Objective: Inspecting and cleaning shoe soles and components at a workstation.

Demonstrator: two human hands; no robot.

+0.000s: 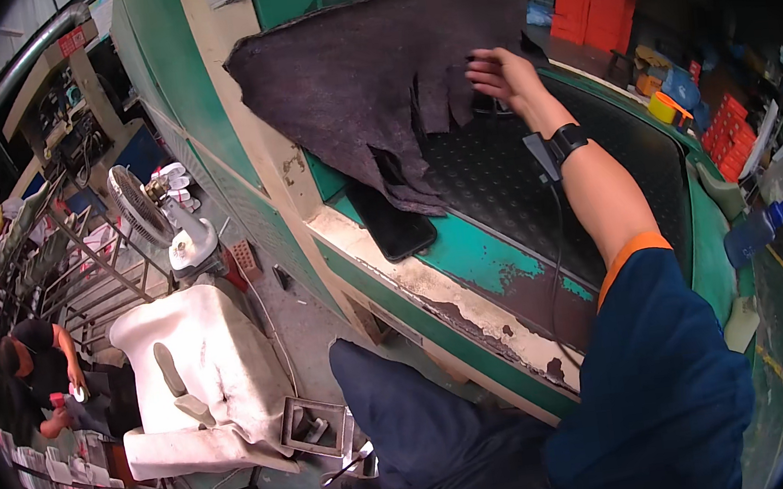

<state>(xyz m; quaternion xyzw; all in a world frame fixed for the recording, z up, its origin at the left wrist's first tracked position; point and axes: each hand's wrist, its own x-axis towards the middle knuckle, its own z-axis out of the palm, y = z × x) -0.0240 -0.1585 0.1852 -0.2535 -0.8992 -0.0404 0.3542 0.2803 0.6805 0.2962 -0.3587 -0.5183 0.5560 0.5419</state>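
A large dark brown sheet (361, 64), which looks like leather, drapes over the back of a green machine bed. Slits and loose strips mark its lower right edge. My right hand (510, 81) hovers at the sheet's right side, fingers stretched out and slightly bent, with nothing visible in them. Whether the fingertips touch the sheet I cannot tell. Beneath that arm lies a black dimpled plate (537, 165). A black flat object (394, 225), shaped like a phone, pokes out from under the sheet's near corner. My left hand is out of the picture.
The machine's worn cream-and-green front edge (476, 307) runs close before me. To the left stand a fan (141, 205) and a white cloth-covered form (202, 363); a co-worker (39, 372) sits beyond. A blue bottle (755, 232) and red boxes (731, 133) are at right. A cable hangs from my wristband.
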